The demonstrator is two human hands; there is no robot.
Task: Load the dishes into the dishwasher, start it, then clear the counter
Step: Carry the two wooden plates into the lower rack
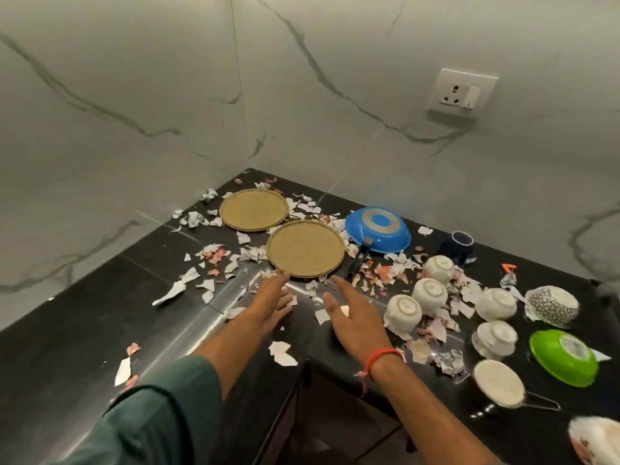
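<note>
Counter (pixel 100 330) w/ plates (pixel 305 248), both hands (pixel 273 305) open

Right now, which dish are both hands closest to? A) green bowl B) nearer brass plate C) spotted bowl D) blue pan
B: the left hand and right hand both reach with straight, open fingers toward the nearer brass plate, the left fingertips just at its front rim, while the blue pan, the green bowl and the spotted bowl lie well off to the right.
</note>
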